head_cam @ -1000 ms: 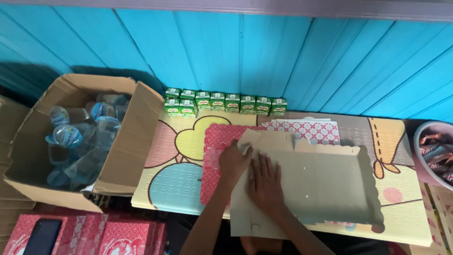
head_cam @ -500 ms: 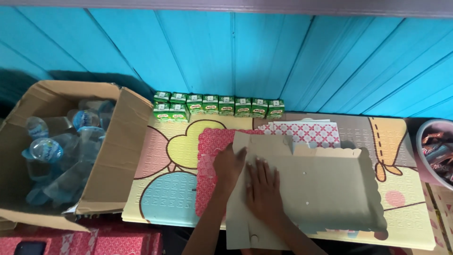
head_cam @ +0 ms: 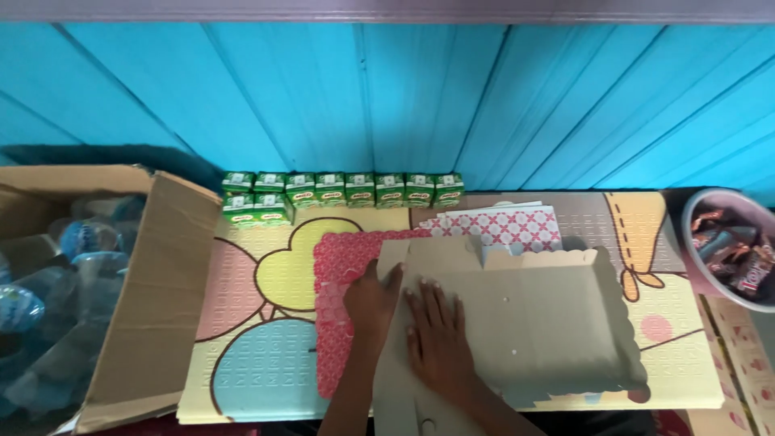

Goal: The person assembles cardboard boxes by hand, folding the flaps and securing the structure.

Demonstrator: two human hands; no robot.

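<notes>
Head view | left hand (head_cam: 370, 300) and right hand (head_cam: 436, 335) spread flat, pressing unfolded cardboard box (head_cam: 525, 315) onto play mat (head_cam: 266, 282) | risk: scalloped side flap may spring up or crease crookedly if pressure stays uneven.

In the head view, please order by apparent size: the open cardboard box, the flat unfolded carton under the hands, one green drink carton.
1. Flat unfolded carton and open cardboard box: similar, box partly cut off, unsure.
2. Green drink carton: clearly smallest.
</notes>
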